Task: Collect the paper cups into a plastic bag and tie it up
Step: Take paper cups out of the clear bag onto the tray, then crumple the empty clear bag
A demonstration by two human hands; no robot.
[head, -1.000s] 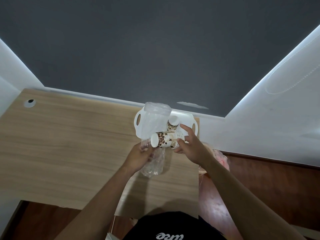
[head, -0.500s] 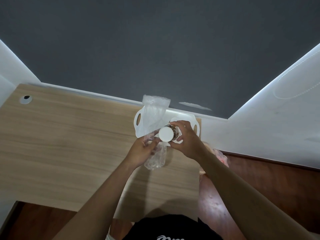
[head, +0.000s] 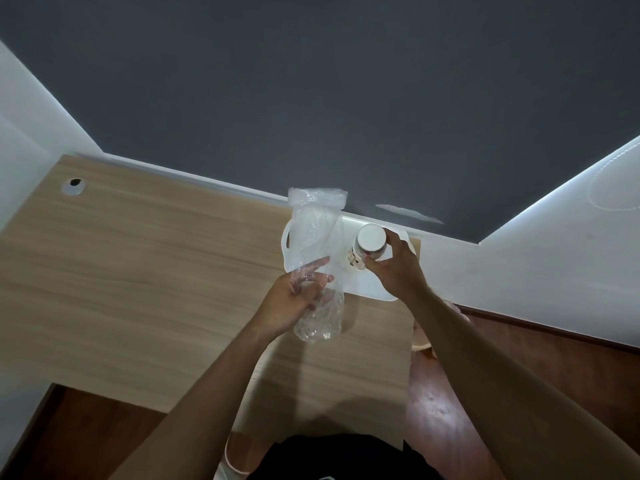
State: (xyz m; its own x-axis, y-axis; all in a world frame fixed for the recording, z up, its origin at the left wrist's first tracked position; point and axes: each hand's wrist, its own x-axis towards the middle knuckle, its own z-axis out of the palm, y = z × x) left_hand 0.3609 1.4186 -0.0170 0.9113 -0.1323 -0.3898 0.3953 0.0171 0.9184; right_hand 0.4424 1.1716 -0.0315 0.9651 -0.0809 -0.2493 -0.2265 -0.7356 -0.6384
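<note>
A clear plastic bag (head: 313,233) hangs upright over the wooden desk, its open mouth at the top. My left hand (head: 294,299) holds the bag around its lower middle, fingers spread on the film. My right hand (head: 394,268) grips a stack of paper cups (head: 369,245), white with a brown pattern, white base turned toward me. The cups sit just right of the bag, apart from it, above a white tray (head: 367,289).
The wooden desk (head: 138,271) has a cable hole (head: 73,184) at its far left. A dark grey wall stands behind it and white walls at both sides. A pale pink object (head: 420,337) sits off the desk's right edge over the brown floor.
My right hand carried the cups from beside my left hand up and to the right, turning their base toward me. The bag stands taller and straighter in my left hand.
</note>
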